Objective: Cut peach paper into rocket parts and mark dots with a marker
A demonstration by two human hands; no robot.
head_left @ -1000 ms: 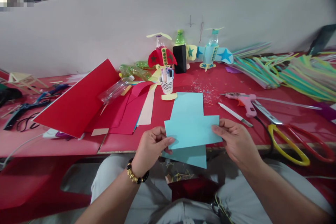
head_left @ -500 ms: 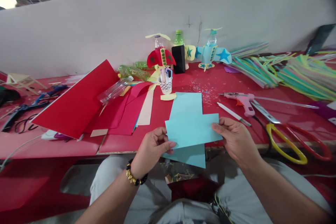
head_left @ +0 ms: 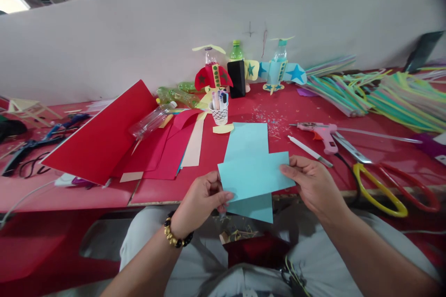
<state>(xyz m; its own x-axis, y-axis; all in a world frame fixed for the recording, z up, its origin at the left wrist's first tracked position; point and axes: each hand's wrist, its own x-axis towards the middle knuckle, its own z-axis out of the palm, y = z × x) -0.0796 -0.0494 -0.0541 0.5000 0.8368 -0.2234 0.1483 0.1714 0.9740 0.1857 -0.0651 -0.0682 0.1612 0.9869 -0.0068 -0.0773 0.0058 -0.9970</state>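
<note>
Light-blue paper rectangle (head_left: 256, 176) between left hand (head_left: 202, 199) and right hand (head_left: 311, 181)

In the head view, both hands are clamped on the paper rectangle at its opposite ends. The left thumb presses its near left corner, with fingers curled behind the left edge; the right thumb lies across the right edge, its fingertips hidden behind. The rectangle spans the gap between the hands, at the near edge of the red table (head_left: 167, 192).

Beyond it, a light-blue sheet (head_left: 249, 139) lies on the table; whether the blue paper showing below is the same sheet cannot be told. To the right lie a white pen (head_left: 308, 150), a pink glue gun (head_left: 326, 137) and scissors (head_left: 352, 149). A pen cup (head_left: 219, 116) stands farther off.
</note>
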